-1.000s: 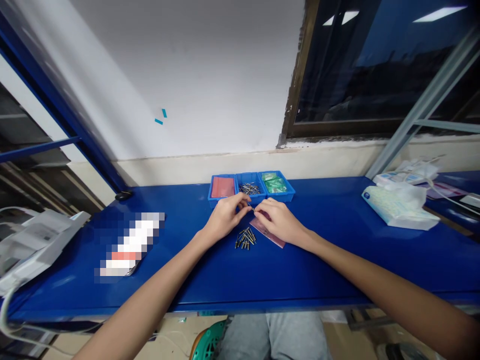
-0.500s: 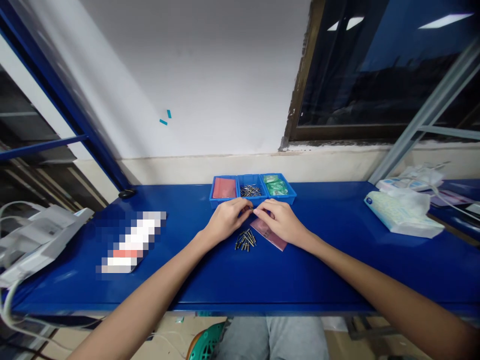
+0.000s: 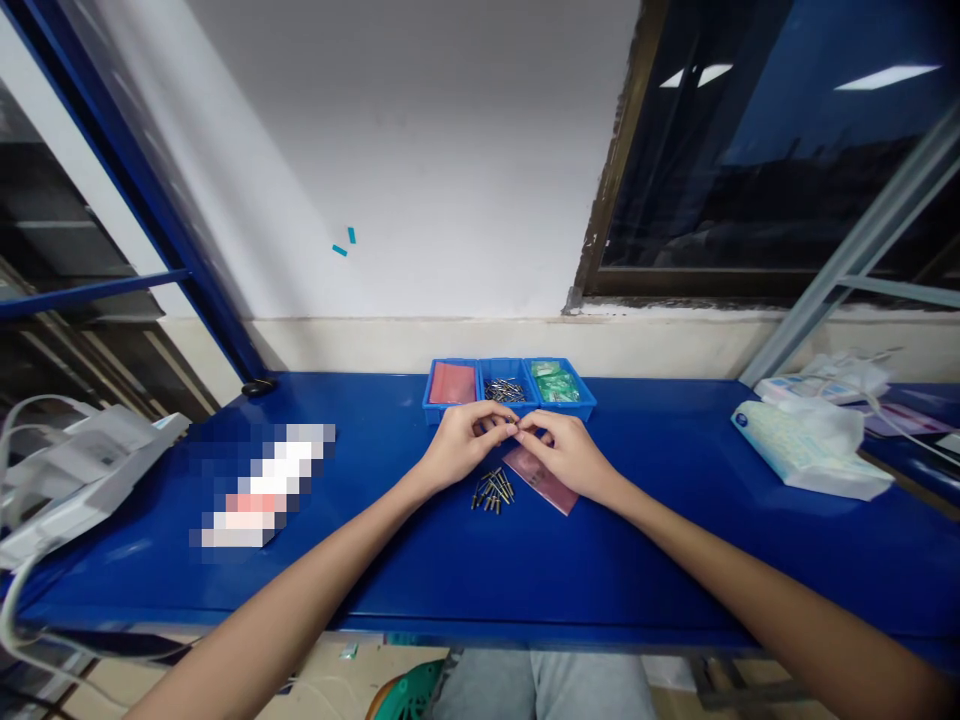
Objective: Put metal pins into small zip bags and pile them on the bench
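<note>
My left hand (image 3: 463, 440) and my right hand (image 3: 568, 450) meet at the fingertips, just in front of the blue compartment tray (image 3: 480, 408). Both are closed in a pinch; whatever sits between the fingers is too small and covered to make out. A pink plastic bag (image 3: 555, 490) lies flat on the table, partly hidden under my right hand. Left of the bag, below my left hand, is a loose pile of several pop rivets (image 3: 493, 490). More rivets (image 3: 504, 390) fill the tray's middle compartment.
The tray's left compartment holds pink bags (image 3: 454, 383), its right one green packets (image 3: 555, 382). A tissue pack (image 3: 810, 450) stands on the right of the blue table (image 3: 420, 570). White power strips with cables (image 3: 97, 470) are at the left, near a pixelated object (image 3: 270, 490).
The whole view has shifted slightly, so everything on the table appears a little lower. My hands stay pinched together, with the fingertips now closer to each other. Bag and rivet pile have not moved.
</note>
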`<state>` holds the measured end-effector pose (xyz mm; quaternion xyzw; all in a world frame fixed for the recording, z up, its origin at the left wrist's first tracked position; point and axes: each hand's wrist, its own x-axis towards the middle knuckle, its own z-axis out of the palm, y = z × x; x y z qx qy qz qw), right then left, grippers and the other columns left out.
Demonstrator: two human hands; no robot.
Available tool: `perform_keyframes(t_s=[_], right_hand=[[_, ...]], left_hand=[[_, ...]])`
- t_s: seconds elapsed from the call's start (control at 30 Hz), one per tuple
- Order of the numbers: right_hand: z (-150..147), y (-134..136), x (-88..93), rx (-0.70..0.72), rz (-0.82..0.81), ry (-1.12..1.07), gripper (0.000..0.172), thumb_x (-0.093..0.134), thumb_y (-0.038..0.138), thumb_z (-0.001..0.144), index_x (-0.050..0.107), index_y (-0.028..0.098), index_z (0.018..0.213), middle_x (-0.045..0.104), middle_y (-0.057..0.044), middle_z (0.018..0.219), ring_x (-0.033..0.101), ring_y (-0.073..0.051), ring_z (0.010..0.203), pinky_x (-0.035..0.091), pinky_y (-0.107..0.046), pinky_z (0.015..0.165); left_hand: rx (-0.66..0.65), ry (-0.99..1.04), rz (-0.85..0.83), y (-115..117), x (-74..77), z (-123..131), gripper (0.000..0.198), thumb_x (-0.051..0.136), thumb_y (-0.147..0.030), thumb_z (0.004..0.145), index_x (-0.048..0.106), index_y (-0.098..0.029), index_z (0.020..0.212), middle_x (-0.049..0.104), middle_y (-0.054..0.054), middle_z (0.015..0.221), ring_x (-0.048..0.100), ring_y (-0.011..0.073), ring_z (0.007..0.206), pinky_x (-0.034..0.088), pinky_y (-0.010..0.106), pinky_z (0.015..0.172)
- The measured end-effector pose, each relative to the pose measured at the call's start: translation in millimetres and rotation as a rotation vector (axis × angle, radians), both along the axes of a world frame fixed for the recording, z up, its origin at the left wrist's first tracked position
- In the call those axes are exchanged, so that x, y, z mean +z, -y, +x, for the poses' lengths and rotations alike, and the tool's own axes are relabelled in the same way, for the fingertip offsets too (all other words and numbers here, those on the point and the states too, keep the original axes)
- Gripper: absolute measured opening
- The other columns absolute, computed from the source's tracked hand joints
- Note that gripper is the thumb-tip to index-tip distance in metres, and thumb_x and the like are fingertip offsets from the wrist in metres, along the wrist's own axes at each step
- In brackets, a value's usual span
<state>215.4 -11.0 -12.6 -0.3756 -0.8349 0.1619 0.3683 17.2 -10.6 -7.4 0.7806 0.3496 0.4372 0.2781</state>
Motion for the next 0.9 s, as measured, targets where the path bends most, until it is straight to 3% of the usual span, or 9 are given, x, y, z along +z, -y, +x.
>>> perform_keyframes(t_s=[0.23, 0.53, 0.73, 0.9], right_hand=[[0, 3, 0.8, -0.020, 0.035, 0.009, 0.015, 0.058, 0.017, 0.092, 0.067, 0.018, 0.080, 0.068, -0.001, 0.077, 0.059, -0.014, 0.067, 0.042, -0.027, 0.065], [-4, 10, 8.6, -0.022, 0.087, -0.002, 0.017, 0.056, 0.020, 0.094, 0.066, 0.019, 0.079, 0.068, -0.002, 0.078, 0.058, -0.015, 0.068, 0.044, -0.028, 0.066], [-2, 7, 6.3, -0.019, 0.059, -0.073, 0.011, 0.058, 0.023, 0.094, 0.067, 0.020, 0.088, 0.071, -0.002, 0.086, 0.063, -0.016, 0.075, 0.047, -0.028, 0.067], [-2, 3, 2.5, -0.016, 0.025, -0.064, 0.008, 0.060, 0.019, 0.092, 0.068, 0.019, 0.092, 0.072, -0.003, 0.086, 0.065, -0.016, 0.076, 0.046, -0.027, 0.067]], left_hand=[[0.057, -0.217, 0.324, 3, -1.8, -4, 0.014, 0.057, -0.021, 0.097, 0.067, -0.018, 0.106, 0.067, 0.005, 0.093, 0.060, 0.0147, 0.078, 0.049, 0.028, 0.074], [0.179, -0.358, 0.453, 0, -6.4, -9, 0.016, 0.057, -0.028, 0.098, 0.070, -0.020, 0.103, 0.058, 0.005, 0.092, 0.058, 0.0144, 0.077, 0.052, 0.027, 0.071], [0.109, -0.257, 0.414, -1, -6.5, -6, 0.018, 0.053, -0.020, 0.099, 0.069, -0.018, 0.106, 0.065, 0.007, 0.097, 0.063, 0.0170, 0.086, 0.054, 0.031, 0.080], [0.052, -0.125, 0.309, 3, -2.7, -1, 0.023, 0.056, -0.018, 0.098, 0.064, -0.018, 0.120, 0.071, 0.005, 0.094, 0.066, 0.0158, 0.083, 0.054, 0.030, 0.078]])
